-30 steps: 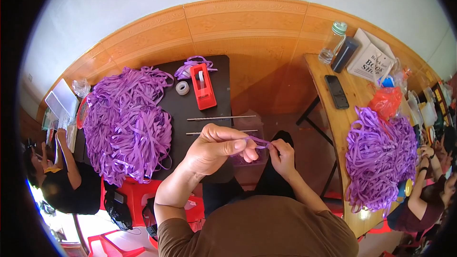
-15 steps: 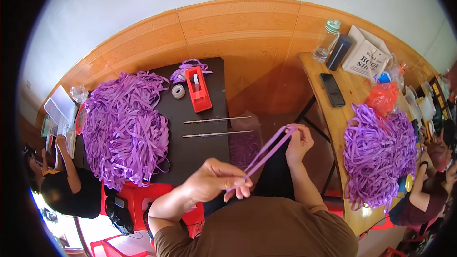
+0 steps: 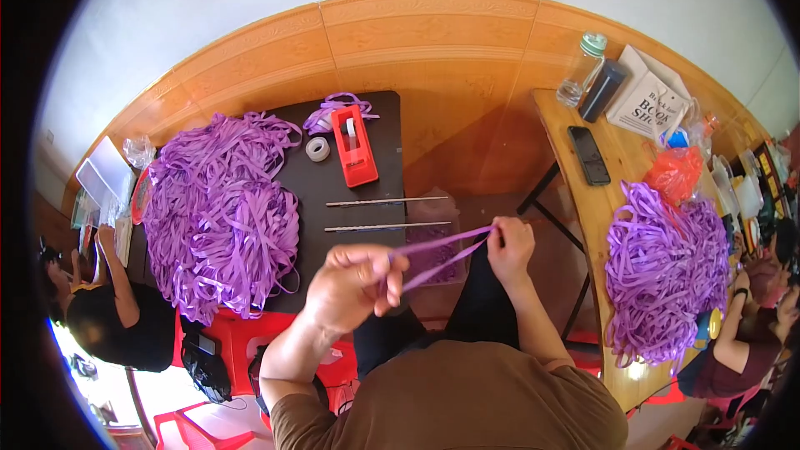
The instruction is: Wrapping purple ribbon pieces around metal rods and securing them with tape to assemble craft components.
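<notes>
A loop of purple ribbon [image 3: 442, 241] stretches between my hands, its two strands spread slightly apart. My left hand [image 3: 350, 285] pinches one end in front of the dark table's near right corner. Over my lap, the fingertips of my right hand [image 3: 511, 252] close on the other end. To the left, a large heap of purple ribbon [image 3: 221, 208] covers much of the dark table [image 3: 312, 262]. Two thin rods [image 3: 386, 201] lie side by side on that table, sticking out past its right edge.
A red tape dispenser [image 3: 355, 150], a tape roll [image 3: 317, 148] and a small ribbon bundle [image 3: 340, 108] sit toward the back. On the wooden table [image 3: 575, 208] are another ribbon heap [image 3: 667, 275], a phone [image 3: 589, 155], two bottles and a bag [image 3: 648, 100]. People work at both sides.
My left hand has risen and moved slightly left, its fingers turned upward. My right hand has shifted a little left. The ribbon loop now runs flatter and its strands are wider apart.
</notes>
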`<action>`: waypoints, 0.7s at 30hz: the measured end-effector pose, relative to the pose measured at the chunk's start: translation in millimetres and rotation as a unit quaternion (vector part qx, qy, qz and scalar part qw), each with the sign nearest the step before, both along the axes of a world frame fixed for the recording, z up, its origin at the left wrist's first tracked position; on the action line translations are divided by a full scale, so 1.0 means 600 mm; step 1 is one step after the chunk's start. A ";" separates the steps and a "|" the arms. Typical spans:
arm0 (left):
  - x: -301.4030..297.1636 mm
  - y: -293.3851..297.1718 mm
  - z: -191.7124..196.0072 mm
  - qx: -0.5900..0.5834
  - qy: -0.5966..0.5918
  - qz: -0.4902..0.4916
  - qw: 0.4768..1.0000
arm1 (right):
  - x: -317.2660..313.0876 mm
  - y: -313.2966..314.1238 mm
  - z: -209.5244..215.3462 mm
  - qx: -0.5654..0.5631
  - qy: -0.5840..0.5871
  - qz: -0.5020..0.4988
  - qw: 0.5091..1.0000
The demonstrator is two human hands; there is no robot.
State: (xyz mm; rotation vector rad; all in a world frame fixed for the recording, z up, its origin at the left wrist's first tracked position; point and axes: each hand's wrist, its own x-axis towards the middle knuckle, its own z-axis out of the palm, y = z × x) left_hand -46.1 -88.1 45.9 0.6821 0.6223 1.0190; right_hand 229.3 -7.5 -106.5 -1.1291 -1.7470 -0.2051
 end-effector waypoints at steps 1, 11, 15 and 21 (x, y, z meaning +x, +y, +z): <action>0.002 0.015 0.007 0.020 -0.002 0.037 0.999 | -0.008 -0.012 0.001 -0.024 -0.042 0.012 0.999; 0.037 0.089 0.005 0.028 -0.077 0.054 0.995 | -0.009 -0.065 -0.076 -0.419 0.281 0.086 0.859; 0.053 0.101 -0.005 0.009 -0.067 0.050 0.996 | -0.001 -0.071 -0.079 -0.506 0.209 0.141 0.825; 0.040 0.139 -0.041 0.063 -0.019 0.017 0.998 | 0.005 -0.099 -0.064 -0.567 0.061 0.185 0.800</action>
